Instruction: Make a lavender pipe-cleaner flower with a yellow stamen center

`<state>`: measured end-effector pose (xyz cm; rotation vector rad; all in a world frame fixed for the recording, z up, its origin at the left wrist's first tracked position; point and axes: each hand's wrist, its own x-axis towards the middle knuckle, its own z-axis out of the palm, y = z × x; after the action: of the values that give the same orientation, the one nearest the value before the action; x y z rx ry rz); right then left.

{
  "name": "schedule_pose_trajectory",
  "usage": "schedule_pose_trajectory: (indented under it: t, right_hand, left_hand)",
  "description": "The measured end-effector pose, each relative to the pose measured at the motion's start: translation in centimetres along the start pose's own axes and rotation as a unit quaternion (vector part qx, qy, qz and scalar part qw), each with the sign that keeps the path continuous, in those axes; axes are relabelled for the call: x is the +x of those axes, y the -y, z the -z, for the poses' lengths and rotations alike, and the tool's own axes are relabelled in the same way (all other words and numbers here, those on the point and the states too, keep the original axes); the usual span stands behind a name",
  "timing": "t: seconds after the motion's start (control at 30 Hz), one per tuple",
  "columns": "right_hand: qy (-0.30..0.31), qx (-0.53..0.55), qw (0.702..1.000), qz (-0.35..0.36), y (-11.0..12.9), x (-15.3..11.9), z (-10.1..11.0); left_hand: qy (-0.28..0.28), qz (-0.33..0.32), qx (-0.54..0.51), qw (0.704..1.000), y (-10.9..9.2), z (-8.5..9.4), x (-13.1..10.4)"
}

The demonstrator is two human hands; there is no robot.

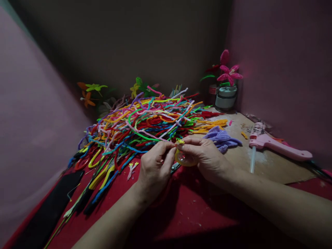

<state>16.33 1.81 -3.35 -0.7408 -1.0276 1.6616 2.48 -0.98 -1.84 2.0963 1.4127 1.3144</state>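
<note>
My right hand (209, 154) pinches a small bundle of yellow-tipped stamens (180, 141) between thumb and forefinger. A round, yellowish tape roll (185, 159) shows just below those fingers, against the right hand. My left hand (158, 162) is closed in a pinch right beside the bundle, the fingertips of both hands nearly meeting. What the left fingers grip is too small to make out. Left of that hand, another bunch of pale stamens with yellow tips (132, 170) lies on the red cloth (192, 211). A grey metal tool (175, 167) is partly hidden beneath the hands.
A large heap of coloured pipe cleaners (150, 121) lies beyond my hands. Yellow-handled pliers (100, 178) are at left. At right, a pink glue gun (277, 143) and purple petals (220, 138) rest on a board (269, 169). A pink flower (230, 74) stands in a pot (225, 98) behind.
</note>
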Motion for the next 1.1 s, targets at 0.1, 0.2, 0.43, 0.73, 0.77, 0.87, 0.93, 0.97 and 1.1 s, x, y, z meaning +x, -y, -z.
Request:
schedule_pose_trajectory:
  t: [0.1, 0.2, 0.43, 0.73, 0.77, 0.87, 0.93, 0.97, 1.1]
  right_hand:
    - [0.017, 0.009, 1.0, 0.007, 0.1, -0.1, -0.1]
    - [0.03, 0.005, 0.999, 0.016, 0.1, 0.0, 0.1]
    - [0.085, -0.05, 0.992, 0.077, 0.5, 0.1, 0.7]
    - [0.083, -0.09, 0.987, 0.107, 0.5, -0.1, 0.6]
    - [0.08, -0.087, 0.988, 0.104, 0.5, -0.1, 0.7]
    - [0.066, -0.069, 0.992, 0.082, 0.5, 0.0, 0.6]
    - [0.053, -0.053, 0.995, 0.062, 0.5, 0.0, 0.5]
    - [0.045, -0.046, 0.997, 0.052, 0.5, 0.0, 0.4]
    - [0.023, -0.035, 0.999, 0.031, 0.5, 0.0, 0.1]
  left_hand:
    - [0.033, 0.145, -0.144, 0.978, -0.3, 0.2, 0.3]
    - [0.063, 0.209, -0.257, 0.942, -0.2, 0.5, 0.5]
    - [0.126, 0.268, -0.383, 0.875, 0.4, 1.2, 0.8]
    - [0.162, 0.255, -0.369, 0.879, 0.6, 1.5, 0.9]
    - [0.162, 0.249, -0.349, 0.889, 0.6, 1.5, 0.9]
    - [0.151, 0.217, -0.266, 0.927, 0.3, 1.4, 0.8]
    - [0.116, 0.174, -0.202, 0.957, 0.1, 1.2, 0.7]
    - [0.087, 0.14, -0.161, 0.973, 0.1, 1.0, 0.5]
    - [0.004, -0.058, 0.035, 0.998, 0.3, 0.4, -0.1]
